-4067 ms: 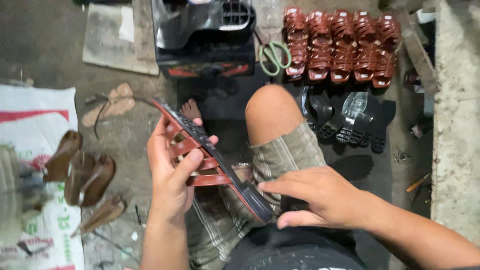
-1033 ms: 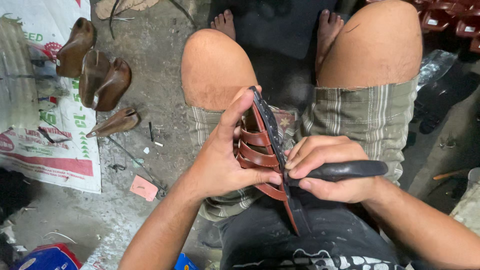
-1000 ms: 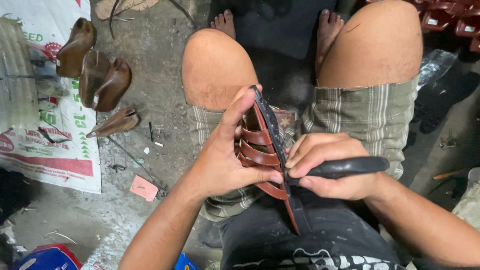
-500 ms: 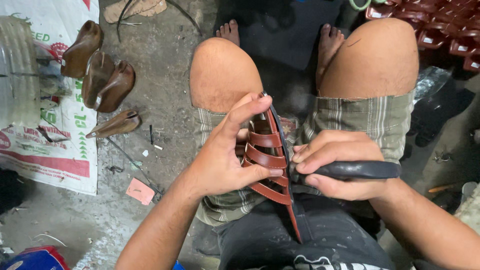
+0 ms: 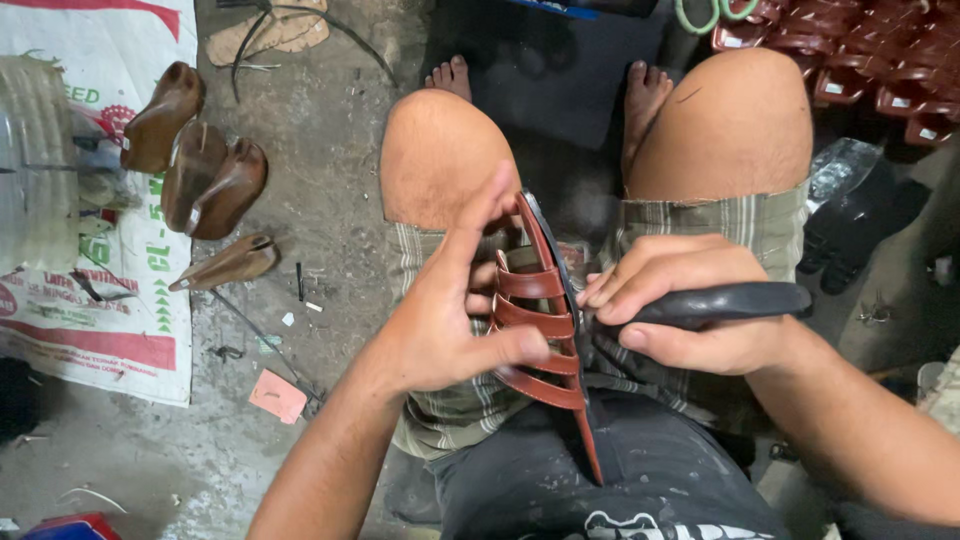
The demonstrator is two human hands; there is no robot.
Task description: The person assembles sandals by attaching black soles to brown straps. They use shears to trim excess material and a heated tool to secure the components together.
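**A:** Head view: a seated worker's left hand [image 5: 440,335] is clamped on a red-brown strapped sandal [image 5: 540,330], held on edge over the lap between bare knees. What has changed?

**B:** Four seconds ago the sandal lay flatter, sole up, with rows of finished pairs ahead. Now the camera has tipped down, the sandal stands upright against the plaid shorts, and the left thumb presses across its straps. The right hand [image 5: 690,310] has closed around a black-handled tool [image 5: 730,302], its working end hidden behind the sole's edge. In the last second, little has moved; by my reading the work is steady along that edge.

**A:** Materials?

**B:** The straps look like smooth, glossy leather in four curved bands; the sole is thin, dark and rigid. The tool handle is matt black and rounded. On the rough concrete floor [image 5: 330,220] to the left, well apart, lie brown wooden shoe lasts [image 5: 195,165] beside a printed woven sack [image 5: 90,310]. More red sandals [image 5: 860,60] are stacked at top right.
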